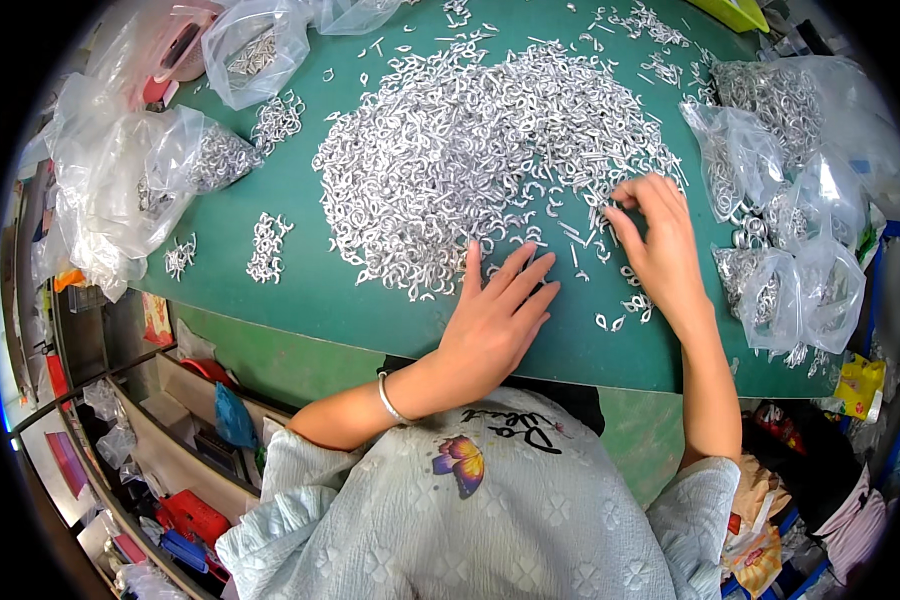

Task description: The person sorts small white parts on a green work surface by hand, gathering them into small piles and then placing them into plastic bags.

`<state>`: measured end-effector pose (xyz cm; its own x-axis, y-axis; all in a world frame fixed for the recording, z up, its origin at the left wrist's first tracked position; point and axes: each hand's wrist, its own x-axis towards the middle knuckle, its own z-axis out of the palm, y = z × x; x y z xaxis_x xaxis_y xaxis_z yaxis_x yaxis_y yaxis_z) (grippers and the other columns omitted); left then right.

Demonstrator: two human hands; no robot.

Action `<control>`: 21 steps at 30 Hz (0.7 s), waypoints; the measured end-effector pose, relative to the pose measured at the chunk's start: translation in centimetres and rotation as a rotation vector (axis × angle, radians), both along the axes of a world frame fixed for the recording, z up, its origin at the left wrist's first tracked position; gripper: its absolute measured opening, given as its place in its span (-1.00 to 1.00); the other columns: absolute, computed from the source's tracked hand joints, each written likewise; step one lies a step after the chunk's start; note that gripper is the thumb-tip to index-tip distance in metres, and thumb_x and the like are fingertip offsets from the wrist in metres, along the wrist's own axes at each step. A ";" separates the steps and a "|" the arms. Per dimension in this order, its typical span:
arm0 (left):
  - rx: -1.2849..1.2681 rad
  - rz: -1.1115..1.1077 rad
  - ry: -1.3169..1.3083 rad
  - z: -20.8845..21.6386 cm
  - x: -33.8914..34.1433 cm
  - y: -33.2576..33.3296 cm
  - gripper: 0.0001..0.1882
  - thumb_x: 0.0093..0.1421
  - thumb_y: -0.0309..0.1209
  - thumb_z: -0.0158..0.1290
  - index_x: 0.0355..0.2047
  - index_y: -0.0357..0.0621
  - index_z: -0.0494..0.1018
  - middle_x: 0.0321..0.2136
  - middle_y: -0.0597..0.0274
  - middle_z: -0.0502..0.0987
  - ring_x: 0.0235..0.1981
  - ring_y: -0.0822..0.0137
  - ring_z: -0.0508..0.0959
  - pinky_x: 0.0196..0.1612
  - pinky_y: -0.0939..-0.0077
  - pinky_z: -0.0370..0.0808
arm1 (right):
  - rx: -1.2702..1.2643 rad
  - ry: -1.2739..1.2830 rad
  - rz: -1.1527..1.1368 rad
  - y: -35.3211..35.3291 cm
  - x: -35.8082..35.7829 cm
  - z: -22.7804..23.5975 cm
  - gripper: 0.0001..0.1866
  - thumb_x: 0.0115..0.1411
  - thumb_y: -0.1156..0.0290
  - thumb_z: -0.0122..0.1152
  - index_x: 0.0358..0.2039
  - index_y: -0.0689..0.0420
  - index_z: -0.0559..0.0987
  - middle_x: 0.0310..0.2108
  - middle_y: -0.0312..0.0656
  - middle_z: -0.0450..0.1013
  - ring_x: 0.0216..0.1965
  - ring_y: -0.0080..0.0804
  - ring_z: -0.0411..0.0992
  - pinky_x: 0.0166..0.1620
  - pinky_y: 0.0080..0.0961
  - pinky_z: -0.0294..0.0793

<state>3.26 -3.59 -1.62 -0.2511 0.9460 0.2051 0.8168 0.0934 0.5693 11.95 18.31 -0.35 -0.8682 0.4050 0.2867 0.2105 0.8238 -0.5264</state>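
Note:
A large heap of small silver metal pieces (440, 160), many curved or ring-like and some straight, covers the middle of a green table (300, 320). My left hand (495, 315) lies with its fingers spread at the heap's near edge, fingertips by the loose pieces. It holds nothing that I can see. At the heap's right edge, my right hand (660, 245) is bent over the pieces, thumb and forefinger curved with a gap between their tips. No piece shows between them. A few eye-shaped silver pieces (608, 322) lie below this hand, and thin straight ones lie between my hands.
Clear plastic bags of metal pieces stand at the left (215, 155) and right (760, 180). Small piles (267, 248) lie left of the heap. A pink basket (185, 45) is at the far left. Wooden compartments (185, 400) with assorted things sit below the table's left edge.

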 end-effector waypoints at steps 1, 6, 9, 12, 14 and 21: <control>0.001 -0.005 0.006 0.1 0.0 0.1 -0.63 0.14 -0.51 0.13 0.00 -0.21 0.45 0.17 0.08 0.34 0.29 0.04 0.25 0.28 -0.40 -0.13 | 0.093 -0.002 0.027 0.1 -0.7 -0.5 -0.83 0.05 0.48 0.31 -0.37 0.16 0.48 -0.37 -0.15 0.37 -0.24 -0.20 0.35 -0.15 -0.30 0.28; -0.015 0.026 0.007 -0.1 -0.2 -0.3 -0.64 0.14 -0.52 0.13 -0.01 -0.20 0.46 0.17 0.09 0.35 0.28 0.04 0.26 0.28 -0.40 -0.13 | 0.326 -0.146 0.088 0.1 -2.0 -0.8 -0.83 0.04 0.48 0.30 -0.37 0.17 0.49 -0.35 -0.17 0.35 -0.21 -0.23 0.31 -0.16 -0.31 0.24; -0.022 0.052 0.005 -0.2 -0.4 -0.7 -0.64 0.14 -0.52 0.13 -0.02 -0.19 0.46 0.16 0.09 0.35 0.28 0.04 0.26 0.27 -0.40 -0.13 | 0.369 -0.134 0.130 -0.3 -2.1 -0.7 -0.85 0.05 0.46 0.30 -0.38 0.16 0.50 -0.35 -0.18 0.36 -0.21 -0.24 0.32 -0.15 -0.32 0.24; -0.014 0.059 -0.001 -0.1 -0.3 -0.7 -0.65 0.14 -0.52 0.13 -0.03 -0.19 0.46 0.16 0.08 0.35 0.28 0.04 0.26 0.27 -0.40 -0.13 | 0.314 -0.125 0.129 -0.4 -2.5 -0.8 -0.86 0.07 0.44 0.28 -0.39 0.16 0.51 -0.34 -0.19 0.36 -0.20 -0.26 0.32 -0.13 -0.32 0.23; -0.007 0.054 0.002 0.0 -0.2 -0.7 -0.65 0.15 -0.52 0.13 -0.03 -0.19 0.46 0.16 0.08 0.35 0.28 0.04 0.26 0.27 -0.41 -0.14 | 0.349 -0.170 0.153 -0.4 -2.8 -0.5 -0.86 0.07 0.42 0.28 -0.39 0.15 0.51 -0.33 -0.20 0.37 -0.19 -0.26 0.32 -0.13 -0.32 0.23; -0.007 0.061 -0.003 0.4 -0.2 -1.5 -0.62 0.14 -0.52 0.13 0.00 -0.20 0.45 0.17 0.07 0.34 0.28 0.04 0.26 0.29 -0.37 -0.14 | 0.162 -0.068 0.129 0.7 1.0 2.4 -0.88 0.06 0.48 0.26 -0.46 0.19 0.48 -0.43 -0.14 0.36 -0.27 -0.18 0.34 -0.17 -0.31 0.25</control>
